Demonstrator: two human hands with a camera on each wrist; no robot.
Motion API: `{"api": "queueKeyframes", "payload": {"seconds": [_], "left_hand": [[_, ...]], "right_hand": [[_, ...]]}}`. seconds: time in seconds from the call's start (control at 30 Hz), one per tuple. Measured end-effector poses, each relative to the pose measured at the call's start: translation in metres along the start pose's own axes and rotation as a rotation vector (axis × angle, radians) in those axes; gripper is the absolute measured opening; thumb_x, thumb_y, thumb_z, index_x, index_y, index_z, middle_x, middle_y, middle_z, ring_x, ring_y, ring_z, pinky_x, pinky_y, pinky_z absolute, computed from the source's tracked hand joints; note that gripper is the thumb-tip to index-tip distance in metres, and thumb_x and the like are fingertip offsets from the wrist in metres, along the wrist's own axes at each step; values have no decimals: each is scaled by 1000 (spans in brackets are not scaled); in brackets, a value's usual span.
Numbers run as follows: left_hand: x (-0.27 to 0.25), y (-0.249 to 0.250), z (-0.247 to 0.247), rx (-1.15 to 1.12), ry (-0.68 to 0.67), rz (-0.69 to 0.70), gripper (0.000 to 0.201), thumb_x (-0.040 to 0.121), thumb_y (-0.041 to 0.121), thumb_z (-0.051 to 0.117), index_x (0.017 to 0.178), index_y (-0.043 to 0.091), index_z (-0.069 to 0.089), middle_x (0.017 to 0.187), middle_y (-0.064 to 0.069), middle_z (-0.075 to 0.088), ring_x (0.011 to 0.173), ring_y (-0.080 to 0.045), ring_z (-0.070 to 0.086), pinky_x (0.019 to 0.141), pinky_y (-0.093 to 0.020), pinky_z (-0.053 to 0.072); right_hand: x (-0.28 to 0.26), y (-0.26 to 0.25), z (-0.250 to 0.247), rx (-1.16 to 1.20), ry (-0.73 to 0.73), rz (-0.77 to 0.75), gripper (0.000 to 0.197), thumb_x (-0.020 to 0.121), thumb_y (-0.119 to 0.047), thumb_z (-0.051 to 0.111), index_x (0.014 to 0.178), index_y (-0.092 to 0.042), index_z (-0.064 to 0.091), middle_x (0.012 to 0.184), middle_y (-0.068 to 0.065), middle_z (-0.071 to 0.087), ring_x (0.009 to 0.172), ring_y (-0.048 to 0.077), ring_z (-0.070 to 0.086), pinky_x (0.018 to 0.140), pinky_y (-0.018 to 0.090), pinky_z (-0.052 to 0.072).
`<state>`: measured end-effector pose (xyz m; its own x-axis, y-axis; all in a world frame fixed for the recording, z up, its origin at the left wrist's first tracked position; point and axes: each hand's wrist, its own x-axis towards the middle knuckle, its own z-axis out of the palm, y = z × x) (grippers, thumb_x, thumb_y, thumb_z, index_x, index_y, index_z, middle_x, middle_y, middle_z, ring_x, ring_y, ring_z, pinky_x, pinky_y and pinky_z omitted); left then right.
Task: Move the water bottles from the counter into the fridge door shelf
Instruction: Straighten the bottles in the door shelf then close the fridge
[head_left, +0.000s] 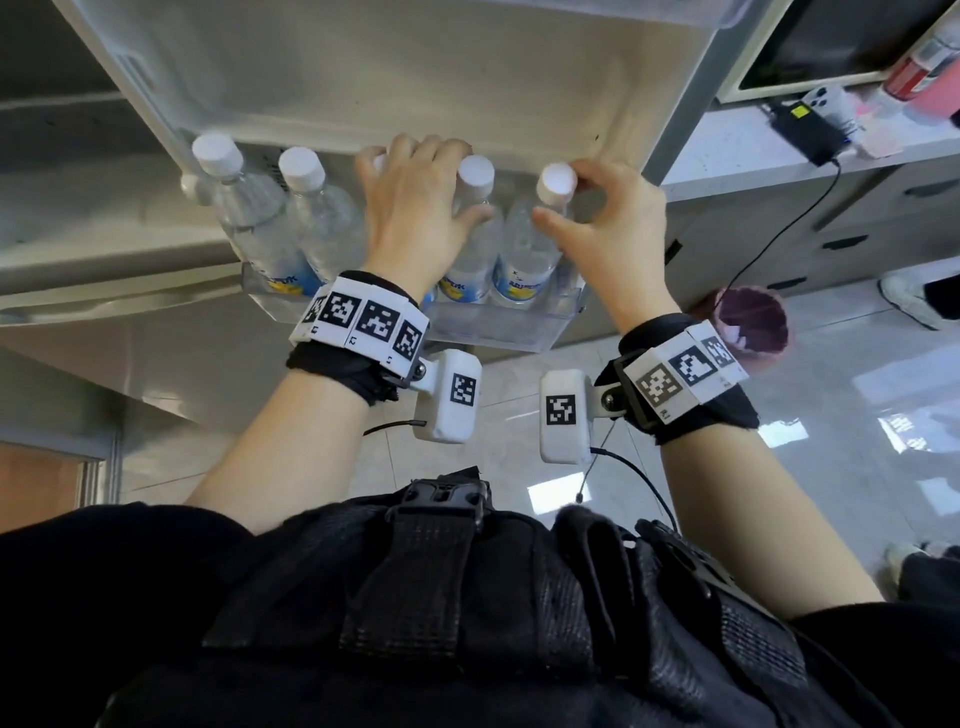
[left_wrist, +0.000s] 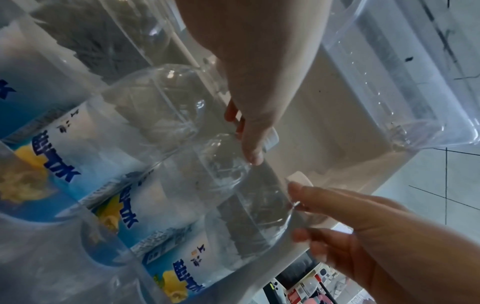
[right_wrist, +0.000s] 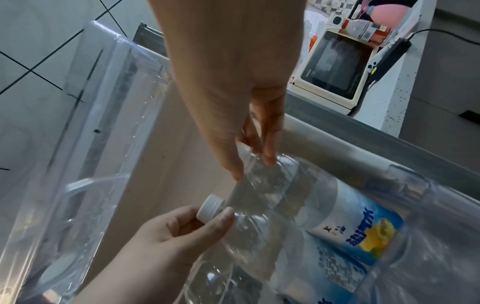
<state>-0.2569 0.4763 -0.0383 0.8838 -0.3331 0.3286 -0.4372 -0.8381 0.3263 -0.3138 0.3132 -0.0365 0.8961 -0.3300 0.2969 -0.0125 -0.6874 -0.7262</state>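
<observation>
Both hands were up at the fridge door shelf (head_left: 483, 332). Fingers of the left hand (head_left: 410, 208) curled round the neck of one water bottle (head_left: 470, 249), thumb on its shoulder, and its fingertips also lay over the white cap of a neighbouring bottle behind the hand. Thumb and fingers of the right hand (head_left: 608, 218) pinched the neck of the rightmost bottle (head_left: 524, 260) just below its white cap (head_left: 556, 179).

All the bottles were clear plastic with white screw caps and blue-and-white labels carrying a yellow lemon picture. They stood upright, side by side and touching, inside the transparent shelf.

An upper clear door bin (head_left: 675, 21) hung above the caps. To the right, a pale counter (head_left: 753, 145) carried a cream microwave (right_wrist: 335, 67) and a black power adapter (head_left: 805, 130); a purple waste bin (head_left: 753, 322) sat on the tiled floor.

Five caps showed in the row, with possibly a sixth behind the leftmost; I could not tell.
</observation>
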Motion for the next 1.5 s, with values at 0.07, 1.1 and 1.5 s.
{"api": "queueKeyframes", "payload": {"seconds": [0.07, 1.1, 1.5], "left_hand": [[0, 4, 4, 10, -5, -9, 47, 85, 43, 60, 119, 13, 49, 114, -10, 62, 113, -28, 48, 111, -47, 16], [-9, 4, 3, -79, 87, -34, 39, 84, 37, 64, 108, 9, 52, 83, -11, 69, 115, -31, 51, 119, -36, 5], [-15, 6, 4, -125, 159, 6, 33, 83, 31, 58, 110, 13, 58, 114, -4, 65, 107, -21, 58, 118, -41, 12]], "right_hand": [[3, 2, 0, -14, -52, -10, 41, 71, -29, 76, 105, -11, 63, 102, 3, 62, 89, 11, 53, 72, 15, 36], [14, -5, -3, -61, -241, -23, 36, 72, -29, 76, 92, -4, 60, 87, 10, 62, 84, 33, 61, 75, 47, 54], [3, 4, -14, 248, 488, 61, 21, 86, -33, 59, 85, -17, 45, 79, -6, 45, 69, 10, 44, 66, 19, 39]]}}
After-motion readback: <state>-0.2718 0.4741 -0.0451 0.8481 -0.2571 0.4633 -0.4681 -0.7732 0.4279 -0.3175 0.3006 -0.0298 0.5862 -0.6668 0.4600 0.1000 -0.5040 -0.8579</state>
